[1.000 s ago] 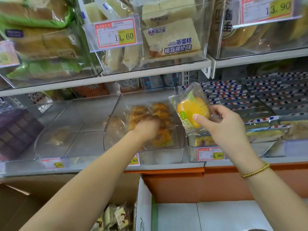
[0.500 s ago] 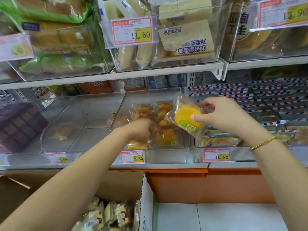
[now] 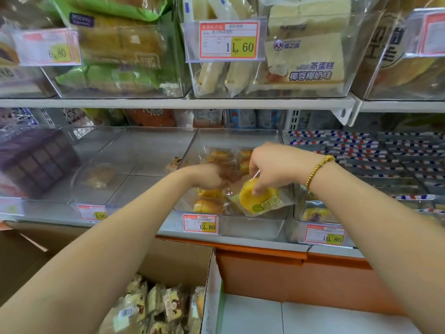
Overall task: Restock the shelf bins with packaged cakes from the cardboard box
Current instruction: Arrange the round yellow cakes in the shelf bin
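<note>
Lowered since a moment ago, the right hand (image 3: 269, 169) pinches the yellow cake (image 3: 258, 196) into the bin (image 3: 252, 227); left hand (image 3: 207, 177) grasps packets there; light, soft, crinkly: hold its wrapper edge

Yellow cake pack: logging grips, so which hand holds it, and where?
Right hand pinches the cake pack by its top, fingers on the cake.
</note>
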A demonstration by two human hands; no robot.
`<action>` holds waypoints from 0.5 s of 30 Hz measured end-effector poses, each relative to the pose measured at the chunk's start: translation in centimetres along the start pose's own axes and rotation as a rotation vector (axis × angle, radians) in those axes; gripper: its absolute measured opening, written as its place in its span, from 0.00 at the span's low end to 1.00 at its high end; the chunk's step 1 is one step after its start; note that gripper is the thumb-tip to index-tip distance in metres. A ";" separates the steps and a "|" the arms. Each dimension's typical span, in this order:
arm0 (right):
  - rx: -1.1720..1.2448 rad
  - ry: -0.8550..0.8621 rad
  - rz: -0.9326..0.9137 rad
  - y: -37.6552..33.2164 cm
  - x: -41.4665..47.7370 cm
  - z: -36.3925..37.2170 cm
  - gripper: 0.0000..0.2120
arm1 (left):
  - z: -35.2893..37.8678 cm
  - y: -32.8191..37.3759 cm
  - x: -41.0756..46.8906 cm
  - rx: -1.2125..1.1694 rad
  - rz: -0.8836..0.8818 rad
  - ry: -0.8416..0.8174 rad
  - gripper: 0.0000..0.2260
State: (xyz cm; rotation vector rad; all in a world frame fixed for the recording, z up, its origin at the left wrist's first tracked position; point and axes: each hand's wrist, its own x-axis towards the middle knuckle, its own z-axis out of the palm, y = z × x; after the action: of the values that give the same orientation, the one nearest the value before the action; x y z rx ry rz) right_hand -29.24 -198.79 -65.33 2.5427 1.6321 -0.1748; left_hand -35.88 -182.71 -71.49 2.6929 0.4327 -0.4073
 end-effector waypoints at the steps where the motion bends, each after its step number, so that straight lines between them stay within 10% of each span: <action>1: 0.031 -0.008 -0.011 0.0 0.2 0.0 0.23 | -0.1 -0.3 0.0 -0.005 -0.011 0.001 0.21; 15: 0.299 -0.041 0.113 0.8 0.6 5.3 0.22 | -0.4 -0.3 -0.2 -0.113 0.045 -0.071 0.26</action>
State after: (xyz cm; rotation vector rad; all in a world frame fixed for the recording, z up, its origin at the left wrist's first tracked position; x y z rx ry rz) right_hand -28.47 -199.40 -70.68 2.8168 1.5439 -0.4913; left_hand -36.08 -182.30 -71.21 2.5650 0.3624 -0.4505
